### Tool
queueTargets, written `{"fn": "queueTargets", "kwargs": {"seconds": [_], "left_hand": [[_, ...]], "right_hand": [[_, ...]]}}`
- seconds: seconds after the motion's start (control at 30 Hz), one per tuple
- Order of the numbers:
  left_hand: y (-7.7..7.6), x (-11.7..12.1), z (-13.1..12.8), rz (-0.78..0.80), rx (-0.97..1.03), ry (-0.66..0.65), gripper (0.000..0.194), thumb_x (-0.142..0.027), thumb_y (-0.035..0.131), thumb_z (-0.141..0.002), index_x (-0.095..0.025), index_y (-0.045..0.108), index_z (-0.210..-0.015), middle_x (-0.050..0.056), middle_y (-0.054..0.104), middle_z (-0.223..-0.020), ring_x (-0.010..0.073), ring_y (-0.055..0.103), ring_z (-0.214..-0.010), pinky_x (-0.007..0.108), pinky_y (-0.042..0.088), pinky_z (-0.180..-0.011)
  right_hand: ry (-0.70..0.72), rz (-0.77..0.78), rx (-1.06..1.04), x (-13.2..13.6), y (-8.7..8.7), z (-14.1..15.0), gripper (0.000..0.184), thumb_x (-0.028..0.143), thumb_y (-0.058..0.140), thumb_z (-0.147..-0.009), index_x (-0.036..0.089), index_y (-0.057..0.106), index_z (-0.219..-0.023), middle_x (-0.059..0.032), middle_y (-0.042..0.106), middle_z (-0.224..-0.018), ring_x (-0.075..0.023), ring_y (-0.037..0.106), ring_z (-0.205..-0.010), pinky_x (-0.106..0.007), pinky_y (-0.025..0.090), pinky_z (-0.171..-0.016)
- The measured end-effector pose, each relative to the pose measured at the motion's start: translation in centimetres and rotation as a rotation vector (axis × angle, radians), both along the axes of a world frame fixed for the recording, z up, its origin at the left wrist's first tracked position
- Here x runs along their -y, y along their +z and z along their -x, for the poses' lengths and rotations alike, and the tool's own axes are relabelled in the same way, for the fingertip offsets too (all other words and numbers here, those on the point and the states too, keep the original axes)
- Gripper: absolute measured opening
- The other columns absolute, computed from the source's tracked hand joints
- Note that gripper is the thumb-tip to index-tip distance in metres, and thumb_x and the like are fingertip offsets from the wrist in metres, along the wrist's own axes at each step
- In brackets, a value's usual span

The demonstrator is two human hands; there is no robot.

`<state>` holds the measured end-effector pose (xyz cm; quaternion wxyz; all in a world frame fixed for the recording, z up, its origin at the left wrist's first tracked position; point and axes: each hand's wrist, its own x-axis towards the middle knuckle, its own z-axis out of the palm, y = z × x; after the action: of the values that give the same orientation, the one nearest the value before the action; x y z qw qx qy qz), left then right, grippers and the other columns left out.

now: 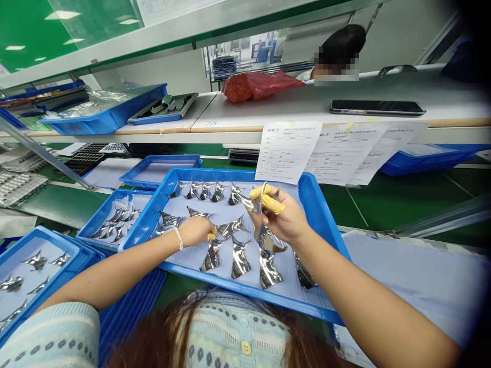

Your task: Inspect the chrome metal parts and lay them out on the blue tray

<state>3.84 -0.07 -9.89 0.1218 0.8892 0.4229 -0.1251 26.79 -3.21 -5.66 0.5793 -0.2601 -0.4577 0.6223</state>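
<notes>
**Mirror-polished curved metal pieces (240,258) spread across a blue plastic tray (230,176)**

Each one's a swoopy, pointy fin shape, super shiny, lying in loose rows on the pale sheet (184,260) lining the tray. The lifted piece (261,232) is pinched up off the sheet, tilted on edge, and a second piece (227,229) lies just beside it.

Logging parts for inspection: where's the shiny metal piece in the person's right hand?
In the head view, the shiny metal piece is pinched by the right hand's yellow-capped fingers, over the blue tray, right of the left hand.
</notes>
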Motion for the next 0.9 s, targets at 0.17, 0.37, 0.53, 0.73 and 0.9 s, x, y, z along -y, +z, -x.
{"fn": "queueTargets", "kwargs": {"seconds": [0.17,0.37,0.53,0.73,0.9], "left_hand": [[0.4,-0.1,-0.3,-0.058,0.024,0.047,0.018,-0.034,0.056,-0.083,-0.021,0.068,-0.089,0.006,0.07,-0.085,0.0227,0.065,-0.081,0.026,0.045,-0.068],[0.2,-1.0,-0.7,-0.139,0.034,0.151,0.035,-0.034,0.055,-0.083,-0.016,0.057,-0.113,0.011,0.069,-0.093,0.0256,0.065,-0.082,0.031,0.046,-0.07],[0.0,-2.0,-1.0,-0.09,0.065,0.128,0.019,-0.027,0.053,-0.082,-0.019,0.066,-0.092,0.006,0.07,-0.081,0.022,0.065,-0.077,0.027,0.045,-0.067],[0.5,-3.6,-1.9,-0.152,0.123,0.127,0.015,-0.022,0.052,-0.081,-0.016,0.066,-0.085,0.011,0.068,-0.082,0.0272,0.064,-0.082,0.033,0.045,-0.073],[2.4,-2.9,-3.1,-0.155,0.253,0.115,0.021,-0.031,0.053,-0.085,-0.016,0.066,-0.091,0.009,0.069,-0.09,0.0234,0.063,-0.086,0.032,0.045,-0.077]], "right_hand": [[0.029,0.008,-0.004,-0.1,-0.3,0.0,0.027,0.043,0.075,-0.068,0.019,0.067,-0.078,0.0035,0.052,-0.055,-0.0067,0.036,-0.04,-0.022,0.022,-0.04],[-0.031,0.009,0.043,-0.1,-0.1,-0.4,0.032,0.049,0.075,-0.065,0.021,0.066,-0.078,0.0028,0.05,-0.052,-0.0087,0.036,-0.04,-0.023,0.028,-0.039],[-0.103,0.015,0.038,0.2,0.6,-0.4,0.027,0.047,0.077,-0.062,0.025,0.068,-0.074,0.0036,0.047,-0.05,-0.0099,0.036,-0.04,-0.025,0.034,-0.042],[-0.112,-0.005,0.085,0.2,0.6,-0.3,0.03,0.052,0.077,-0.06,0.026,0.067,-0.073,0.0039,0.046,-0.048,-0.0105,0.035,-0.038,-0.028,0.036,-0.043],[-0.136,-0.002,0.088,0.2,0.5,-0.4,0.03,0.051,0.076,-0.064,0.025,0.065,-0.076,0.004,0.047,-0.049,-0.0098,0.035,-0.038,-0.025,0.034,-0.04]]}}
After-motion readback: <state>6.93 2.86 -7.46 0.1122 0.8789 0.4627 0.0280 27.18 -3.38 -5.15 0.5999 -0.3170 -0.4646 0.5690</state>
